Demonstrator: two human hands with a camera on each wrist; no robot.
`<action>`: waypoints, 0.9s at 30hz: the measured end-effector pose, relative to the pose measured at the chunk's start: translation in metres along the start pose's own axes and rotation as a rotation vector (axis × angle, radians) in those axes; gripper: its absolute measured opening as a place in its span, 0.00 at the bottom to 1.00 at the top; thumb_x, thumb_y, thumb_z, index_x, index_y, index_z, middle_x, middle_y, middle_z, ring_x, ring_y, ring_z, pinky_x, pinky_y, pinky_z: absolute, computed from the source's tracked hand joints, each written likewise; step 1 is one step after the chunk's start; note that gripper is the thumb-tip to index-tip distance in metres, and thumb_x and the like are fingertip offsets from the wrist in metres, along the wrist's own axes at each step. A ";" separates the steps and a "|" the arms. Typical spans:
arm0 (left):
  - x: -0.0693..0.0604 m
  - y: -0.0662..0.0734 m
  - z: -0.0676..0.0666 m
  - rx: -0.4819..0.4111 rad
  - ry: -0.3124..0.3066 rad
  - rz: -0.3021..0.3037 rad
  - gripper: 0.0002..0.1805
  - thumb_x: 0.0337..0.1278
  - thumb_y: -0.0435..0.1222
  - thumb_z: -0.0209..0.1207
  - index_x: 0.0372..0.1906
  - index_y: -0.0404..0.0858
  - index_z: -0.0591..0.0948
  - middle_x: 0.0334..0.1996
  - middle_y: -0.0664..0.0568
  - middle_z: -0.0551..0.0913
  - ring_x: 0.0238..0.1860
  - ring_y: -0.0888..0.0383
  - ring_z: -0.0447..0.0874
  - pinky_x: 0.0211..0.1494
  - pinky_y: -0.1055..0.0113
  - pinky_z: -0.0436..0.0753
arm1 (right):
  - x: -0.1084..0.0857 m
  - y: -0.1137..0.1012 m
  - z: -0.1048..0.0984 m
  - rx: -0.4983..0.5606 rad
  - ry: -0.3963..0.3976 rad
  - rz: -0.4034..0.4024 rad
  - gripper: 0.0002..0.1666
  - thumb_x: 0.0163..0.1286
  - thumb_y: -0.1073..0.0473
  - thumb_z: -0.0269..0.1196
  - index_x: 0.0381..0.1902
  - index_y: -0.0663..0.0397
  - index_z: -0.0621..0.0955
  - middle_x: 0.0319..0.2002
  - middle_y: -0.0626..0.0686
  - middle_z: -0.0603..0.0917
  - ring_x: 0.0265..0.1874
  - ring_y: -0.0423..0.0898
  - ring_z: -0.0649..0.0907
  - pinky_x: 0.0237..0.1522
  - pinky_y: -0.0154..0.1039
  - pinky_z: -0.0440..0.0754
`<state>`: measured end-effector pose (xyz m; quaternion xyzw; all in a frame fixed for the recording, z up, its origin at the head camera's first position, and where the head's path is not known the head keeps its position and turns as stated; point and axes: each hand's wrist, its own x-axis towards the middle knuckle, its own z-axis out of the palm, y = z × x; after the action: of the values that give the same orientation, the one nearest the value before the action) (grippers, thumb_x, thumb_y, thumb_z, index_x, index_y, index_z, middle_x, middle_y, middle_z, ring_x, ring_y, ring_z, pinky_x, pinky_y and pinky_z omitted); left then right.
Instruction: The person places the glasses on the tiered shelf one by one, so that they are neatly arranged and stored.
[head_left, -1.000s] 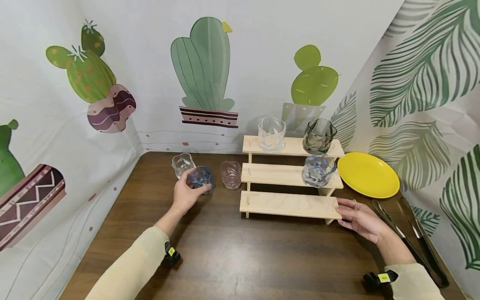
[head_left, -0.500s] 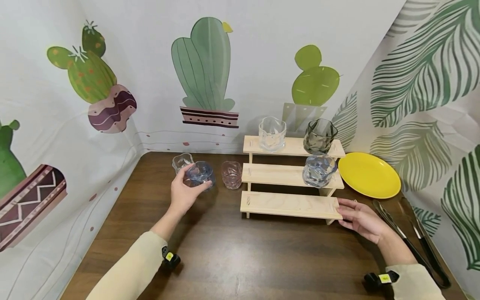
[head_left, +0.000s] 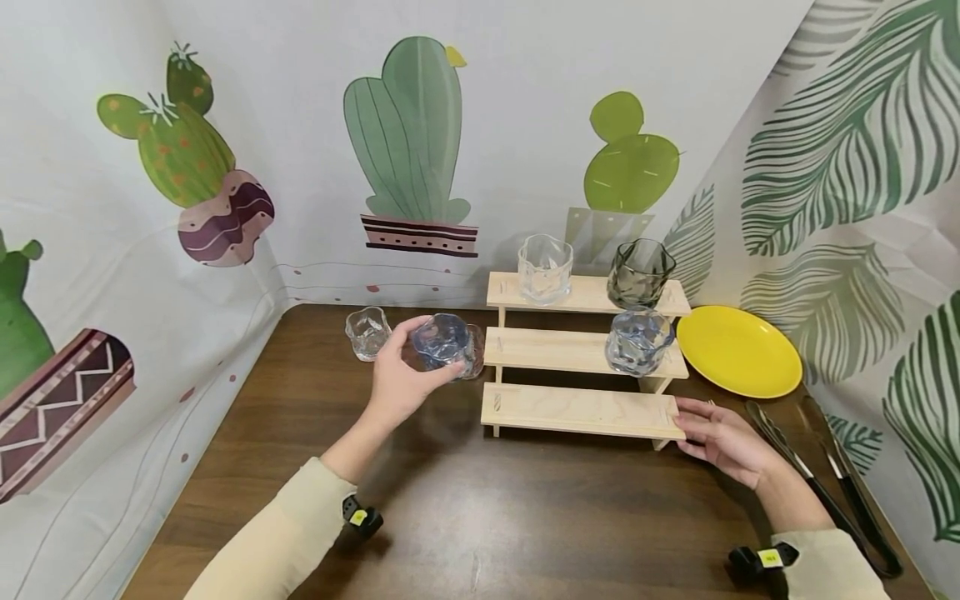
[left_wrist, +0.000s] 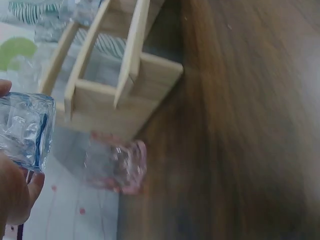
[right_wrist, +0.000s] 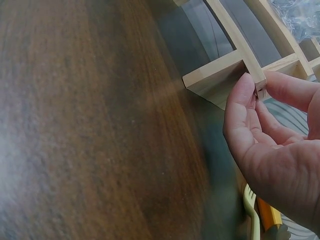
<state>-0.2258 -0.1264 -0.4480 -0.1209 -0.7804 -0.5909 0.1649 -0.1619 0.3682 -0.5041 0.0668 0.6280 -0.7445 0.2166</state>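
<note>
My left hand [head_left: 401, 382] grips a blue glass tumbler [head_left: 437, 342] above the table, fingers on its far side and thumb on its near side. Behind that tumbler, partly hidden in the head view, a pink tumbler [left_wrist: 120, 165] stands on the table beside a three-step wooden rack [head_left: 577, 408]. My right hand [head_left: 722, 439] pinches the right end of the rack's lowest board between thumb and fingers. On the top step are a clear tumbler [head_left: 545, 271] and a smoky grey one [head_left: 640, 277]. Another blue tumbler [head_left: 637, 343] sits at the right of the middle step.
A clear tumbler [head_left: 367, 335] stands on the table to the left. Right of the rack lies a yellow plate [head_left: 738, 352], with black-handled tongs [head_left: 813, 479] nearer me. The right wrist view also has a pale fork [right_wrist: 251, 210]. Patterned cloth hangs behind the table.
My left hand has lifted the blue tumbler and carried it right, from in front of the clear tumbler to in front of the pink one. My right hand stays on the rack.
</note>
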 end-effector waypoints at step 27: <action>0.021 0.025 0.100 -0.021 -0.188 0.008 0.42 0.40 0.40 0.84 0.65 0.45 0.78 0.55 0.53 0.81 0.50 0.53 0.83 0.53 0.58 0.85 | -0.001 0.000 0.001 0.004 -0.004 0.000 0.32 0.80 0.66 0.57 0.76 0.65 0.59 0.51 0.47 0.84 0.45 0.44 0.85 0.48 0.40 0.86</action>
<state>-0.2466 -0.0238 -0.4424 -0.1807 -0.7857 -0.5844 0.0922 -0.1610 0.3670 -0.5040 0.0658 0.6262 -0.7458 0.2177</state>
